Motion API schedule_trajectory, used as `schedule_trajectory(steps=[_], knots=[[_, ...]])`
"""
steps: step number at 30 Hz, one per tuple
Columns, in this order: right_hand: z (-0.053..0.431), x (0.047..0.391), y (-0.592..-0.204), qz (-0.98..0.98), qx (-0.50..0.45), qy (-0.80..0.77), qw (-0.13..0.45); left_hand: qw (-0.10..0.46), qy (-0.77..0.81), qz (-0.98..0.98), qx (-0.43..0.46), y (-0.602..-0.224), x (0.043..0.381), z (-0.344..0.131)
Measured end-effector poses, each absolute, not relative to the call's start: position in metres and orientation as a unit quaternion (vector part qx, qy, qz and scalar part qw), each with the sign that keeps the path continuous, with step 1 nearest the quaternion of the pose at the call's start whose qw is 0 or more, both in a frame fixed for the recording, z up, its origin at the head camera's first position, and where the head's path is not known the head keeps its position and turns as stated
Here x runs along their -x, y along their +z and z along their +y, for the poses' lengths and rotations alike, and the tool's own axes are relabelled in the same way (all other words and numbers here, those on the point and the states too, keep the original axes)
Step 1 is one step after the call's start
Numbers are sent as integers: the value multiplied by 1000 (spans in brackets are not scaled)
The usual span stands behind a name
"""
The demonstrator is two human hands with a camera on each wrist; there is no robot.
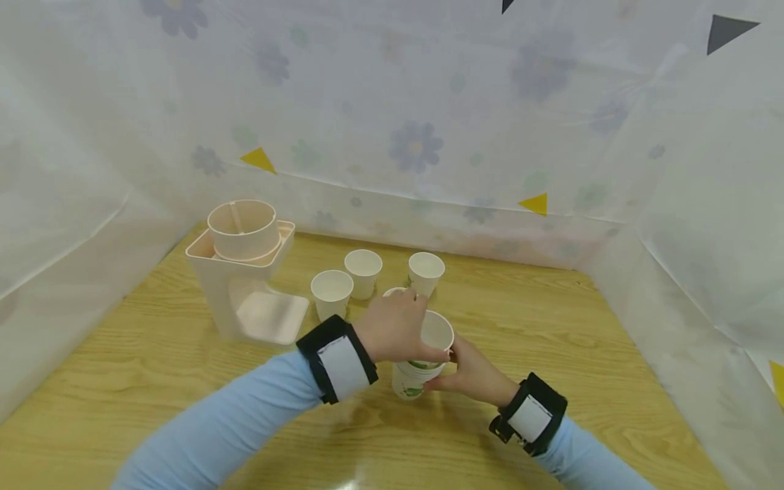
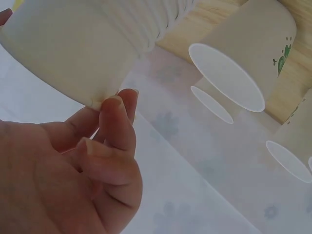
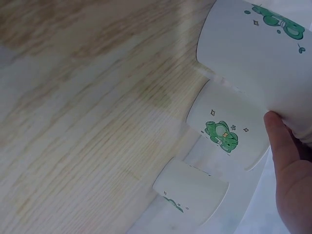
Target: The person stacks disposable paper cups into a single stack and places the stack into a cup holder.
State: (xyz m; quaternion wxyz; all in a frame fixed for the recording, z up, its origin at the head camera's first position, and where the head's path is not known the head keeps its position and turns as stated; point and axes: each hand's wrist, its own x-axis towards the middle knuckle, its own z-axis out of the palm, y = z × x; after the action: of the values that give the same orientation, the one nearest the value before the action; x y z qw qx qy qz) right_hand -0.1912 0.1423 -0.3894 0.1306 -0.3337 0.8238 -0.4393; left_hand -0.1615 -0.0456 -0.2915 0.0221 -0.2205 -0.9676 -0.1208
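A stack of white paper cups [image 1: 409, 386] with green prints stands upright near the middle of the table. My right hand [image 1: 474, 374] grips the stack from the right, its thumb showing near the front in the head view. From above, my left hand [image 1: 395, 328] pinches the rim of the top paper cup [image 2: 63, 44]; the left wrist view shows fingertips on that rim and the nested rims below. Past the hands are single upright cups: one [image 1: 331, 287] at the left, another [image 1: 363, 267] behind it, a third [image 1: 426, 267] behind the stack. Another cup is partly hidden by my left hand.
A pale appliance [image 1: 211, 292] with a round open container [image 1: 242, 228] on top and a flat base [image 1: 275, 316] stands at the left. White patterned sheeting [image 1: 416, 146] encloses the wooden table [image 1: 539, 320] at the back and sides.
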Motion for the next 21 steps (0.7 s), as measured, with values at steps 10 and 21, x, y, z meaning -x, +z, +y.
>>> schedule_trajectory(steps=[10, 21], knots=[[141, 189, -389, 817, 332, -453, 130, 26, -87, -973, 214, -305, 161, -40], [142, 190, -390, 815, 341, -449, 130, 42, -40, -978, 200, -311, 159, -36]])
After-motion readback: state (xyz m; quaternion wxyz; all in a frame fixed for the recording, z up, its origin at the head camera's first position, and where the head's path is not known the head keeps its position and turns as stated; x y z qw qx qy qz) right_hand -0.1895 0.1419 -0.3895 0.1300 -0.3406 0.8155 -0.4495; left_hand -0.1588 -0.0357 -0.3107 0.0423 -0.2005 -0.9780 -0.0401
